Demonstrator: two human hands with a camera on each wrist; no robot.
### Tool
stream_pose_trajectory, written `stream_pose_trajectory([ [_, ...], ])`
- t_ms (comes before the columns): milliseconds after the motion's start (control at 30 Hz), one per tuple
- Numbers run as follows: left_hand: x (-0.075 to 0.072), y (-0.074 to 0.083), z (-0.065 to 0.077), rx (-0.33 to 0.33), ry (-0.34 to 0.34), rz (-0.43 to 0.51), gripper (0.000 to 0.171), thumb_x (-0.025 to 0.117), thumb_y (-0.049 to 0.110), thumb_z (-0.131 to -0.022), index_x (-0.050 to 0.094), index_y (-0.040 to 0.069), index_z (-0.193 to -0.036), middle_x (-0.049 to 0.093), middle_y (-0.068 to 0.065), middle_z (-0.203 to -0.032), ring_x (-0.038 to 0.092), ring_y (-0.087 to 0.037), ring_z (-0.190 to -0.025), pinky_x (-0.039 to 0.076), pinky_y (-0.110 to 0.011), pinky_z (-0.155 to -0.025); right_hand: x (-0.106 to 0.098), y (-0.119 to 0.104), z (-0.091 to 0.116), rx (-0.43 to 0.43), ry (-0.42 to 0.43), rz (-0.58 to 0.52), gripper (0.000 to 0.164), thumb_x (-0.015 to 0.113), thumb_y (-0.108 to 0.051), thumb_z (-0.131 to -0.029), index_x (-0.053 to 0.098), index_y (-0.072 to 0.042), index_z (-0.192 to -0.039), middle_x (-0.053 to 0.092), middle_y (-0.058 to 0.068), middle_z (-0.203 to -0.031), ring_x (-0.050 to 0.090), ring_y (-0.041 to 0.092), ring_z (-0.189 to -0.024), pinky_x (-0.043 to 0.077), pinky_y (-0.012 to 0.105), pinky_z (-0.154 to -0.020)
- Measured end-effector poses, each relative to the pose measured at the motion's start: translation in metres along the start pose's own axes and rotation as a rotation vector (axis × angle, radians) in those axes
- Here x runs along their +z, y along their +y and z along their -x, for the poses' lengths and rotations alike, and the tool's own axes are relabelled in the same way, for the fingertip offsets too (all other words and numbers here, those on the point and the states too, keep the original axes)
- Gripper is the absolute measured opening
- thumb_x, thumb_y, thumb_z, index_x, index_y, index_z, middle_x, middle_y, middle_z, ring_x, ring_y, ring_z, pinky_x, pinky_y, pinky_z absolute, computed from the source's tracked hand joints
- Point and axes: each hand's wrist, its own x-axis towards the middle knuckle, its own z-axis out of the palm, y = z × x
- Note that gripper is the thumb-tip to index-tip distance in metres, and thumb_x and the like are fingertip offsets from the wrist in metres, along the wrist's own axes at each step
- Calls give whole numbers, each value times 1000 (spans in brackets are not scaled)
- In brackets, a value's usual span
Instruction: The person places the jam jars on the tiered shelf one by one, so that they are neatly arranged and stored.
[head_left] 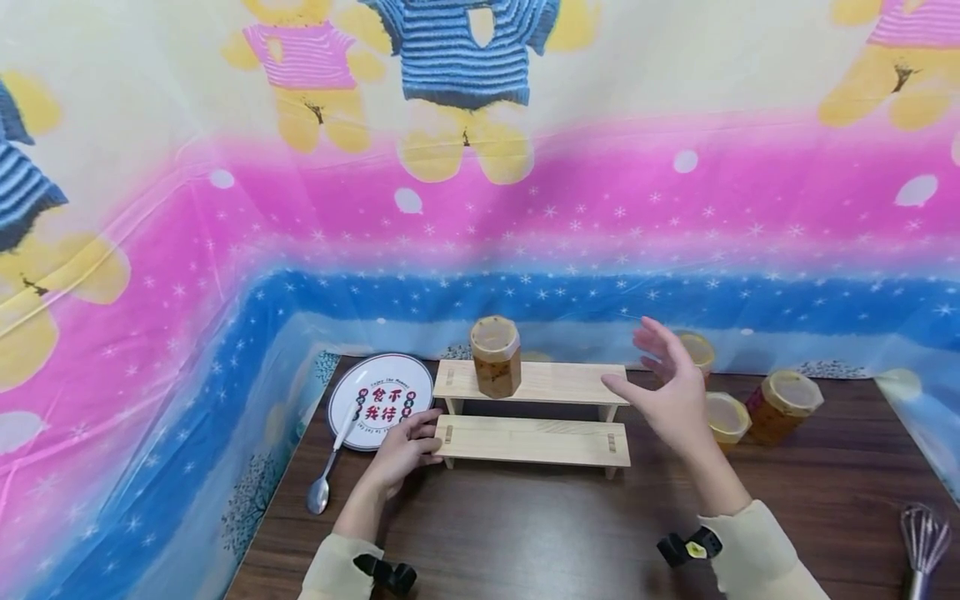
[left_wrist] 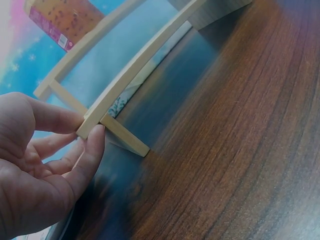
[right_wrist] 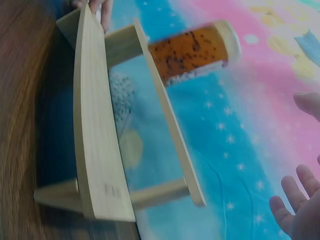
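A two-step wooden rack (head_left: 532,439) stands on the table, with one jar (head_left: 496,358) of dark-flecked amber contents upright on its upper step. My left hand (head_left: 405,454) pinches the left end of the lower step between thumb and fingers, plainest in the left wrist view, where the hand (left_wrist: 50,170) meets the board's end. Past the rack's right end, my right hand (head_left: 663,387) is raised with fingers spread and nothing held. Behind and beside it stand more jars with pale lids: one jar (head_left: 697,350) partly hidden, another jar (head_left: 726,417), and a third jar (head_left: 783,406).
Left of the rack lies a white plate (head_left: 352,383) with red characters and a dark rim. A spoon (head_left: 318,492) rests with its handle over the plate. A whisk (head_left: 922,542) lies at the table's right. A printed cloth (head_left: 480,233) hangs behind the brown table (head_left: 525,533).
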Motion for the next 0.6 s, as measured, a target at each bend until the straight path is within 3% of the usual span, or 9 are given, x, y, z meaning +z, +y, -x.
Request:
stream_pose_trajectory([
  [167, 0, 1, 0, 2, -1, -6, 58, 62, -8, -91, 52, -4, -148, 64, -21, -120, 66, -23, -92, 62, -36, -77, -22, 6, 4, 3, 53, 89, 90, 91, -8, -79, 47, -24, -156, 59, 6, -142, 55, 24, -130, 48, 32, -107],
  [467, 1, 3, 2, 2, -6, -13, 59, 62, -7, -91, 51, -3, -149, 64, -22, -122, 67, -24, -93, 62, -36, -77, -60, 23, 12, 93, 129, 158, 93, 91, -10, -80, 43, -26, -158, 56, 9, -146, 55, 21, -129, 46, 14, -96],
  [600, 1, 4, 2, 2, -7, -9, 59, 62, -7, -91, 51, -3, -149, 64, -22, -121, 67, -24, -93, 61, -35, -77, -74, 29, 17, 149, 132, 210, 93, 90, -15, -82, 40, -30, -160, 54, 9, -149, 53, 20, -132, 44, 12, -98],
])
